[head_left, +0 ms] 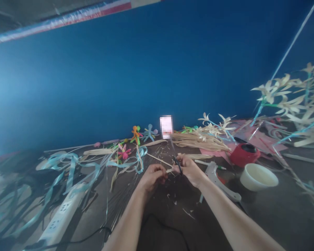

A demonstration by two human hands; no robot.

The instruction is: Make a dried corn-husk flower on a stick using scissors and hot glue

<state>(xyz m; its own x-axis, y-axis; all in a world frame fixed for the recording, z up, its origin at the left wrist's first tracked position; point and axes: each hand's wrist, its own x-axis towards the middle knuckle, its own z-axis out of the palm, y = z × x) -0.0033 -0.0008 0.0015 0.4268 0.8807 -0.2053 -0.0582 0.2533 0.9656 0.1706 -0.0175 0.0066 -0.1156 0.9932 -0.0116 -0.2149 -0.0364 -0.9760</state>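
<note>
My left hand (pixel 151 178) has its fingers closed on one end of a short pale strip (pixel 169 170), which looks like dried husk. The other end reaches the fingers of my right hand (pixel 190 170). Dark-handled scissors (pixel 178 164) are in my right hand, their blades pointing away from me; whether the blades are parted is too blurred to tell. Small pale scraps (pixel 188 212) lie on the dark table below my hands. Just to the right of my right hand rests a white glue gun (pixel 219 183).
Light blue ribbon (pixel 73 164) and a white power strip (pixel 61 212) lie at left. Fuzzy coloured figures (pixel 135 135) and dried husks (pixel 201 141) line the back. At right stand a red roll (pixel 244 153), a cream cup (pixel 258 177) and pale husk flowers (pixel 270 92). A blue wall (pixel 146 69) rises behind.
</note>
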